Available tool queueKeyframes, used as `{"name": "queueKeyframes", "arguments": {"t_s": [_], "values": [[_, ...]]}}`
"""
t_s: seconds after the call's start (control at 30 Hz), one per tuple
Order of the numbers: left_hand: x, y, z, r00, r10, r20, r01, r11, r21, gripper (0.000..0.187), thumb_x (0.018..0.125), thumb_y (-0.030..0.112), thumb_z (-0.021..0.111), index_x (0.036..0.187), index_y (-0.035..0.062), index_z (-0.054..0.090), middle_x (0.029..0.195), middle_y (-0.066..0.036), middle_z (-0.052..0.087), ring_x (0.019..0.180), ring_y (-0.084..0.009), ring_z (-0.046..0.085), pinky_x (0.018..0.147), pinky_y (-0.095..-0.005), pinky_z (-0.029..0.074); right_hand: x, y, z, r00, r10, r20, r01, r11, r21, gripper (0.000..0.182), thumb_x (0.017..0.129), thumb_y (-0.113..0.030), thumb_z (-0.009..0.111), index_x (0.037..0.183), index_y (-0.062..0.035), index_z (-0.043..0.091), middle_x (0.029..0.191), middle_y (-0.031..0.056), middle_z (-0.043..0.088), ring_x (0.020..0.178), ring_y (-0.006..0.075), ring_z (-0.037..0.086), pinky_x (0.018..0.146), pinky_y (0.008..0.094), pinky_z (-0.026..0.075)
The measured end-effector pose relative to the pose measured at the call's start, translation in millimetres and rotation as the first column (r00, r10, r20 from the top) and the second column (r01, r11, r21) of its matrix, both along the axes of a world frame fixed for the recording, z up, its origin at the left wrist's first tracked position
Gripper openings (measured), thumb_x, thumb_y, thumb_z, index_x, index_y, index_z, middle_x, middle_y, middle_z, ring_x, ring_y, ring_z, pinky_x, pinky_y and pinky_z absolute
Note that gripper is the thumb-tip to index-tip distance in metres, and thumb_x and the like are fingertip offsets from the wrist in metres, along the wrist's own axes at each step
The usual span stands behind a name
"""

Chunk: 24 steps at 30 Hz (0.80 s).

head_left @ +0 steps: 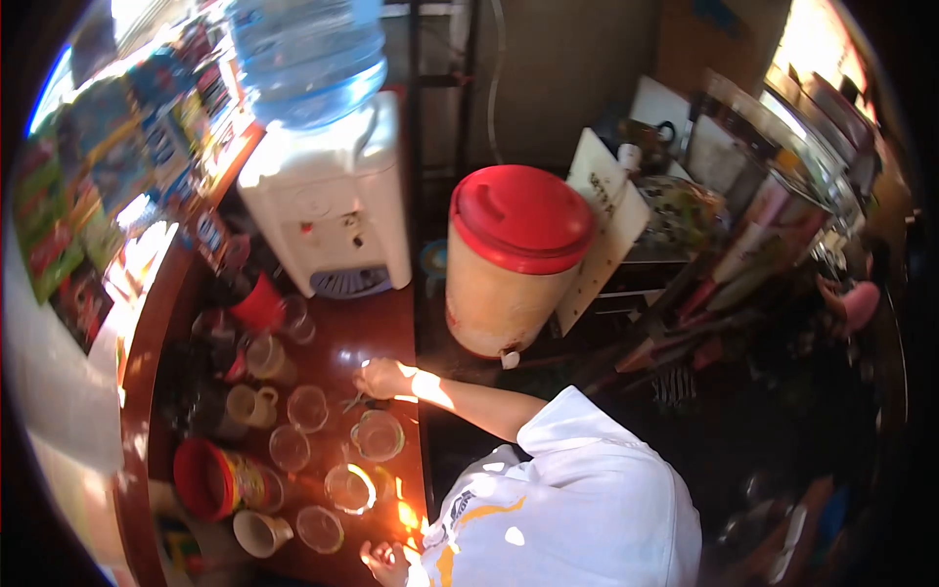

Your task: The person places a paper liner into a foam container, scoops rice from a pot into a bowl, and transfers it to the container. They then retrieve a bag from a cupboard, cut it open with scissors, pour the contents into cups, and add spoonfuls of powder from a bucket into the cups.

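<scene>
My right hand (387, 380) reaches over the brown counter, its fingers closed together. A thin shiny metal object (352, 400) shows just below the fingertips, and I cannot tell what kind it is. Just below that hand stands a clear glass cup (378, 435). Near the bottom edge, my left hand (385, 564) is partly in view with its fingers loosely curled and apart. Further clear cups stand around the hands: one (349, 487) in bright sun, one (320, 529) left of my left hand, and others (290, 447) (308, 408) further left.
A white water dispenser (333, 201) with a blue bottle (311, 64) stands at the counter's far end. Right of it is a beige drum (504, 303) with a red lid (523, 217). Mugs (251, 406) (260, 534) and a red tin (207, 479) line the left side. A person (861, 303) is at far right.
</scene>
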<state>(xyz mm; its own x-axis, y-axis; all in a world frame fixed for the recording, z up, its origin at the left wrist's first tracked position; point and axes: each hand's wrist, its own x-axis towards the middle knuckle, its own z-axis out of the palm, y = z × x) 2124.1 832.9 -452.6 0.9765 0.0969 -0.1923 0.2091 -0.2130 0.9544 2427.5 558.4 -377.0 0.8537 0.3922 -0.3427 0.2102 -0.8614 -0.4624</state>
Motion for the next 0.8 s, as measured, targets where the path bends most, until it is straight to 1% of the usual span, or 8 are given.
{"name": "queueKeyframes", "arguments": {"t_s": [0.27, 0.33, 0.6, 0.63, 0.67, 0.7, 0.73, 0.8], "values": [[42, -20, 24, 0.956, -0.266, -0.125, 0.271, 0.962, 0.023, 0.053, 0.079, 0.008, 0.069, 0.124, 0.0008, 0.042, 0.085, -0.01, 0.058, 0.082, -0.0155, 0.055, 0.076, -0.0308, 0.048, -32, -20, -83, 0.788, -0.036, 0.615, -0.125, 0.968, 0.217, 0.043, 0.071, -0.02, 0.07, 0.11, -0.0124, 0.056, 0.112, 0.012, 0.053, 0.097, 0.0325, 0.055, 0.08, 0.0415, 0.049], [42, -15, 29, 0.943, -0.306, -0.13, 0.313, 0.949, 0.031, 0.052, 0.079, 0.008, 0.069, 0.123, 0.0009, 0.043, 0.084, -0.01, 0.058, 0.081, -0.0154, 0.056, 0.075, -0.0308, 0.048, 7, -30, -218, 0.921, -0.344, 0.185, 0.024, 0.521, 0.853, 0.028, 0.087, -0.028, 0.054, 0.111, -0.0137, 0.058, 0.108, 0.0, 0.058, 0.096, 0.013, 0.052, 0.074, 0.0313, 0.045], [-9, 26, 103, 0.942, -0.312, -0.123, 0.324, 0.941, 0.1, 0.046, 0.08, 0.009, 0.068, 0.12, 0.0013, 0.047, 0.081, -0.01, 0.058, 0.077, -0.0151, 0.056, 0.072, -0.0308, 0.049, 15, -65, -168, 0.865, -0.245, -0.437, 0.44, -0.048, 0.897, 0.007, 0.088, -0.011, 0.052, 0.09, -0.0071, 0.057, 0.076, 0.0054, 0.054, 0.062, 0.0184, 0.055, 0.053, 0.0319, 0.045], [-8, 14, 140, 0.952, -0.243, -0.188, 0.277, 0.944, 0.18, 0.037, 0.081, 0.012, 0.067, 0.113, 0.001, 0.052, 0.077, -0.012, 0.061, 0.07, -0.0158, 0.058, 0.066, -0.0311, 0.049, 8, -58, -104, 0.941, -0.249, 0.228, -0.118, 0.39, 0.913, 0.005, 0.085, -0.009, 0.056, 0.088, -0.0054, 0.058, 0.078, 0.0079, 0.056, 0.068, 0.0195, 0.056, 0.06, 0.0312, 0.046], [-11, 16, 148, 0.953, -0.216, -0.211, 0.249, 0.958, 0.144, 0.033, 0.082, 0.013, 0.065, 0.11, -0.0001, 0.054, 0.084, -0.015, 0.063, 0.074, -0.0186, 0.06, 0.067, -0.0314, 0.049, -1, -49, -29, 0.582, -0.215, 0.784, -0.522, 0.641, 0.563, 0.006, 0.082, -0.006, 0.061, 0.087, -0.0037, 0.059, 0.08, 0.0104, 0.058, 0.074, 0.0206, 0.056, 0.067, 0.0305, 0.047], [-13, 16, 160, 0.953, -0.191, -0.235, 0.225, 0.966, 0.125, 0.03, 0.083, 0.013, 0.064, 0.109, -0.0001, 0.055, 0.085, -0.015, 0.064, 0.075, -0.0199, 0.061, 0.067, -0.0315, 0.049, -3, -48, -25, 0.87, -0.339, 0.357, 0.012, 0.74, 0.672, 0.014, 0.079, -0.009, 0.064, 0.091, -0.0025, 0.06, 0.087, 0.0123, 0.059, 0.082, 0.0257, 0.058, 0.076, 0.0341, 0.047], [-13, 19, 173, 0.953, -0.174, -0.249, 0.206, 0.972, 0.11, 0.028, 0.084, 0.013, 0.063, 0.107, -0.0001, 0.056, 0.086, -0.016, 0.065, 0.076, -0.0212, 0.062, 0.067, -0.0316, 0.049, 4, -34, -7, 0.615, -0.334, 0.714, -0.236, 0.787, 0.57, 0.02, 0.078, -0.009, 0.066, 0.097, -0.004, 0.062, 0.093, 0.0112, 0.059, 0.082, 0.0278, 0.059, 0.078, 0.0361, 0.048], [-14, 24, 193, 0.973, -0.106, -0.206, 0.149, 0.967, 0.206, 0.025, 0.086, 0.015, 0.061, 0.105, -0.0018, 0.059, 0.086, -0.012, 0.066, 0.077, -0.0134, 0.062, 0.069, -0.0271, 0.049, 9, -25, 31, 0.767, -0.238, 0.595, -0.033, 0.913, 0.407, 0.012, 0.084, -0.007, 0.058, 0.095, -0.0031, 0.062, 0.096, 0.009, 0.06, 0.084, 0.0176, 0.061, 0.077, 0.0305, 0.05]]}}
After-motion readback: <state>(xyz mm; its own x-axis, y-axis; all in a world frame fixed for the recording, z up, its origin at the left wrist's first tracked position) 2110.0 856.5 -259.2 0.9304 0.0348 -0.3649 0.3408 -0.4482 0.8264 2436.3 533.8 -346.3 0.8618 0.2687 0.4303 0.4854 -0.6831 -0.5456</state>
